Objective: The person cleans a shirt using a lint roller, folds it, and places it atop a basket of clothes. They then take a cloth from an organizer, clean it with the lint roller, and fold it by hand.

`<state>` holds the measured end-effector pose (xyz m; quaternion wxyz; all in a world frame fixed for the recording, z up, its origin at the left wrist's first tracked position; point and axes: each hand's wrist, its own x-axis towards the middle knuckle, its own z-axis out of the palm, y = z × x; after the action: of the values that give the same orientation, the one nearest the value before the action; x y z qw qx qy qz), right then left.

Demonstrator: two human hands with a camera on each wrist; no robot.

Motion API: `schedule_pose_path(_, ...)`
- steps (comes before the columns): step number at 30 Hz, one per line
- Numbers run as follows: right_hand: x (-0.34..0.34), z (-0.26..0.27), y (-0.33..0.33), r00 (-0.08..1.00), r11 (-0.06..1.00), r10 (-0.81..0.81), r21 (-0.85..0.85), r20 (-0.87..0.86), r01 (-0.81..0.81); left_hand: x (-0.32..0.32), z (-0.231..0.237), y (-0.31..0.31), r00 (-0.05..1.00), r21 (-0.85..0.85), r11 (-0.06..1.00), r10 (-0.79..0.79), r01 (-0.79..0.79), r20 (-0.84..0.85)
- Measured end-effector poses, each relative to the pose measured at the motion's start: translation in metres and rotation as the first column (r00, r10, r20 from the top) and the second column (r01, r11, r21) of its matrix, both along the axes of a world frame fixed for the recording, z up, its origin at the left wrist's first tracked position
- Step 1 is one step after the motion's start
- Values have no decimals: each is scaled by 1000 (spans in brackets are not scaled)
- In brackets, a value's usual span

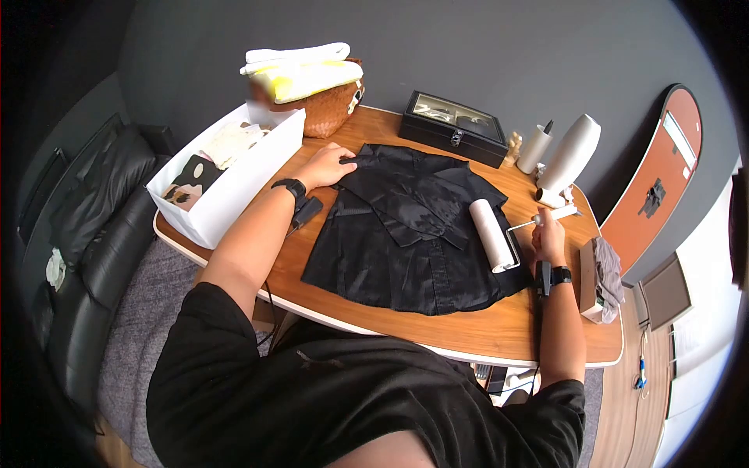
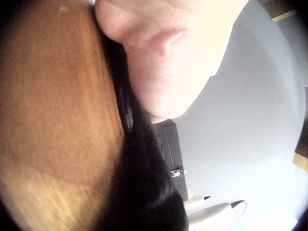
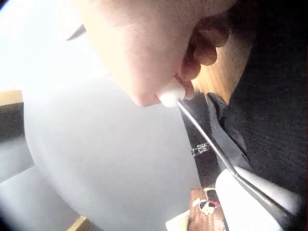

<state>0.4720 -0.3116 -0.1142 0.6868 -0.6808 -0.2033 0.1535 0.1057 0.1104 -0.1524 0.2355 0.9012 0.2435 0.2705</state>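
A black long-sleeved shirt point(image 1: 406, 210) lies spread on the wooden table, its sleeves folded across the body. My left hand point(image 1: 328, 165) pinches the shirt's upper left edge between thumb and fingers; in the left wrist view, dark cloth runs up under the hand point(image 2: 163, 62). My right hand point(image 1: 551, 238) grips the handle of a lint roller point(image 1: 490, 238), whose white cylinder overlaps the right side of the shirt. In the right wrist view, curled fingers point(image 3: 204, 50) wrap the handle, and the metal rod point(image 3: 211, 142) leads down to the white roll point(image 3: 245, 202).
A white box point(image 1: 234, 195) with folded clothes stands at left, beside a brown woven basket point(image 1: 328, 111) topped with towels. Behind the shirt sits a black glass-lidded case point(image 1: 456, 129). A white bottle point(image 1: 534, 148), a silver appliance point(image 1: 569, 160) and a small box with grey cloth point(image 1: 597, 281) line the right.
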Motion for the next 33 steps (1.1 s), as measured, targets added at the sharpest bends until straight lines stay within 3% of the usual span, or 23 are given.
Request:
schedule_pose_path(3, -10, 7, 3, 999, 998, 20, 58, -32, -18, 0, -1, 1, 1000, 2, 1000, -2, 2, 10)
schedule_pose_path(5, -27, 9, 9, 993, 990, 117, 76, 4, -117, 1, -1, 1, 1000, 9, 1000, -3, 3, 9)
schedule_pose_path(7, -43, 7, 15, 964, 965, 251, 98, -92, -242, 1, -1, 1, 1000, 14, 1000, 1, -1, 17)
schedule_pose_path(11, -98, 20, 26, 885, 885, 454, -61, -105, -462, 1, -1, 1, 1000, 9, 1000, 1, -1, -1)
schedule_pose_path(15, -114, 23, 31, 815, 821, 564, -17, -134, -571, 0, 2, -2, 1000, 7, 1000, 3, -3, -10)
schedule_pose_path(21, -68, 9, 25, 866, 880, 474, 42, -161, -474, -2, 3, -4, 1000, 4, 1000, 2, -2, 12)
schedule_pose_path(25, -26, -1, 14, 935, 953, 291, 145, -201, -265, -1, 3, -4, 1000, -2, 1000, 3, -3, 5)
schedule_pose_path(30, 13, -8, -3, 957, 986, 126, 138, -263, -92, -2, 4, -4, 1000, -2, 1000, 6, -6, -2)
schedule_pose_path(33, 17, -12, 0, 962, 983, 166, 115, -216, -144, 0, 3, -4, 1000, -10, 1000, 12, -12, -4)
